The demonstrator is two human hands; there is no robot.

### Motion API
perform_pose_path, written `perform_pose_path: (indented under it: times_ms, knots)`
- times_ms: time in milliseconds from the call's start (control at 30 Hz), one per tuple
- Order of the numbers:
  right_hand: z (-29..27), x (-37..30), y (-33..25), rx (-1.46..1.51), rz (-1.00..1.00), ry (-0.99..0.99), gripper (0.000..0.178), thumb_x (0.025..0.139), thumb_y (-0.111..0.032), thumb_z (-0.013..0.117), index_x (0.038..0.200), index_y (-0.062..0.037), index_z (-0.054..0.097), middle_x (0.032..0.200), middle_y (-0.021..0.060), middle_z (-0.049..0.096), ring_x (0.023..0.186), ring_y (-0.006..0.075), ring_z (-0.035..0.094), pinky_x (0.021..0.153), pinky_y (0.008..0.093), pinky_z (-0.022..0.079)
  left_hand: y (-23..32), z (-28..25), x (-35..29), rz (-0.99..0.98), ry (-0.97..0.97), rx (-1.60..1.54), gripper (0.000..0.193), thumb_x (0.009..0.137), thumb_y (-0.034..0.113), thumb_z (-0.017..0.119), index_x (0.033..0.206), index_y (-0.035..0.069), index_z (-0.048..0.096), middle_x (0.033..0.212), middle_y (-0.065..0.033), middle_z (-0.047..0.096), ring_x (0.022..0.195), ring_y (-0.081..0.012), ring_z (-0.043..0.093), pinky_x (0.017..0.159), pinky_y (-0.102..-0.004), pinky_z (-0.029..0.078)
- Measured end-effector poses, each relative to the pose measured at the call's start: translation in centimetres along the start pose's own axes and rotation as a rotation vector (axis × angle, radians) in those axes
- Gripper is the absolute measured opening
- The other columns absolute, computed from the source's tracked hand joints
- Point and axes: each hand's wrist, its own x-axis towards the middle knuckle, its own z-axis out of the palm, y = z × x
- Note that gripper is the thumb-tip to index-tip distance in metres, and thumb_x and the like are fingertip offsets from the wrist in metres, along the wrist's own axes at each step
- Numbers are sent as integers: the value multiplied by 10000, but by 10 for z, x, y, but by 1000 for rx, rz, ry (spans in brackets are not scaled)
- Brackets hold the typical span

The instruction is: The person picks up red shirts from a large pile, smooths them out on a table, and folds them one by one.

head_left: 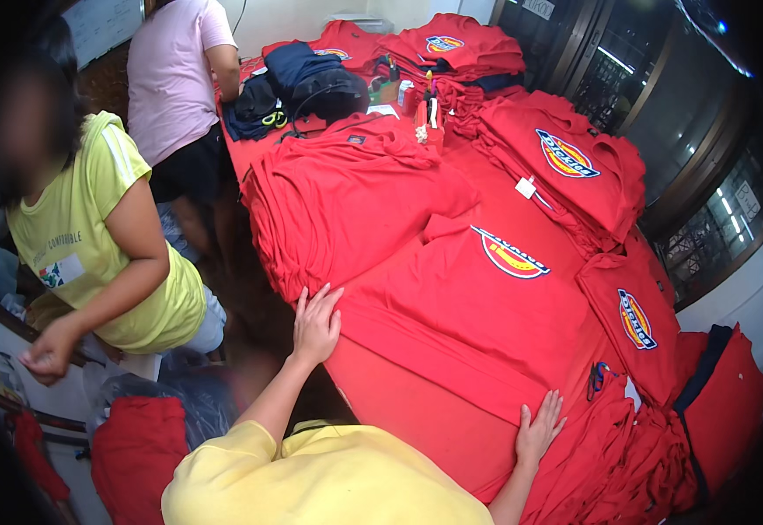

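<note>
A red T-shirt [451, 306] with a printed chest logo lies spread on the red-covered table [399, 429] in front of me. Its hem edge runs slantwise between my hands. My left hand [316, 328] rests flat at the hem's left end, fingers stretched out, close to a big pile of red shirts [337, 201]. At the hem's right end my right hand [539, 429] lies with its fingers spread, touching the cloth. Neither hand grips anything that I can see. Beside my right hand is a crumpled heap of red cloth [609, 455].
Stacks of red logo shirts [574, 157] line the table's right side; small scissors [600, 378] lie near the heap. Pens stand in a red holder [429, 127] at the back, by dark folded clothes [311, 79]. Two people [110, 236] stand left, beyond bagged red cloth [141, 451].
</note>
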Motion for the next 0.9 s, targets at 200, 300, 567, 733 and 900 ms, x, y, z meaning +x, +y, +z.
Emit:
perform_pose_path:
  times_ms: [200,300,567,733,900]
  knots:
    - [-1,-1,4,-24,-4,3,685,931,-393,537,1474,-49,300,1555,85,269,1452,233,196,1169,504,81,5,-3,-4,-4,16,31,410,861,125,547,1267,74,556,1236,-106,603,1277,-257,473,1139,-505,227]
    - [4,-1,10,-7,-31,67,686,933,-399,529,1474,-46,298,1557,78,266,1450,230,202,1165,514,87,7,-1,-4,-11,6,40,410,868,128,541,1275,90,556,1257,-98,593,1285,-243,468,1139,-509,223]
    - [-31,-14,-1,-81,-53,26,678,962,-547,392,1474,-107,327,1541,66,306,1436,231,247,1125,571,188,7,3,-12,39,-61,107,465,885,145,524,1341,68,484,1330,-81,546,1326,-248,424,1154,-509,193]
    - [-29,-14,-5,-55,-42,2,683,962,-552,380,1477,-107,322,1541,61,307,1440,228,237,1130,571,175,20,22,-13,-199,-36,50,516,902,161,503,1400,63,409,1386,-119,497,1352,-271,390,1158,-488,188]
    - [-14,-10,-1,4,25,-11,668,952,-409,492,1487,-69,283,1567,47,248,1454,203,189,1162,507,98,32,32,-16,-211,35,129,534,911,201,494,1415,65,384,1419,-115,462,1372,-264,355,1160,-454,196]
